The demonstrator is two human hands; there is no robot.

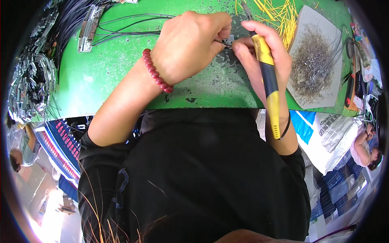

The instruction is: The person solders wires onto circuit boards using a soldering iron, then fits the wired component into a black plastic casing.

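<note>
My left hand [190, 44], with a red bead bracelet on its wrist, is closed in a pinch at the thin black wires [133, 33]. These run left across the green table to a silver metal connector part [90, 28]. A short wire end shows between my two hands, beside a small silver piece [229, 40]. My right hand [269, 60] grips a yellow and black soldering iron [268, 77], its metal end pointing away from me. The right thumb and a finger also come together at the wire end, but what they pinch is too small to make out.
Thin yellow tubes [279, 18] lie at the back right. A grey board [300, 87] holds a heap of metallic scraps and wire bits. Many silver connector parts [32, 89] and black wires crowd the left edge. Tools with orange handles [351, 95] lie far right. Other people sit at both sides.
</note>
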